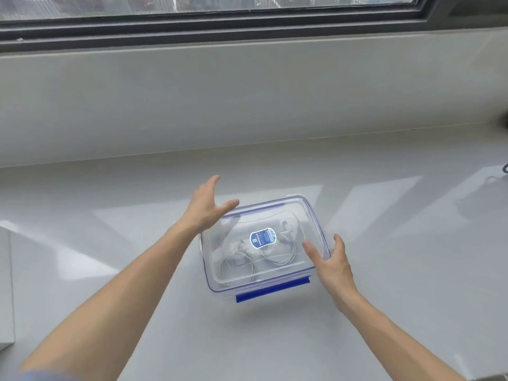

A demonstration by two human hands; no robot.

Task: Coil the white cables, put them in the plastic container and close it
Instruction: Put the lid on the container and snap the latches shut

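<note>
Clear plastic forms the container (264,248), which is seen resting on the pale grey tabletop (384,270) below a window sill. Its lid (275,215), also clear with a blue seal line around the edge, is laid on top, and a blue and white sticker (263,238) is fixed at the lid's centre. A blue latch flap (272,290) along the near side is seen sticking outward, not pressed down against the wall. Through the lid, the white cables (258,257) are visible inside, coiled in two loose loops side by side on the container floor, with white plug ends lying near them.

The left hand (207,207) is held open above the far left corner of the container, fingers spread and slightly curled, with nothing grasped; whether the fingertips touch the lid cannot be told. The right hand (330,259) is placed at the right side of the container, also open, with the thumb over the lid and the fingers alongside the right edge; nothing is gripped by it.

A white box edge (5,292) is partly seen at the left border of the tabletop, well apart from the container.
</note>
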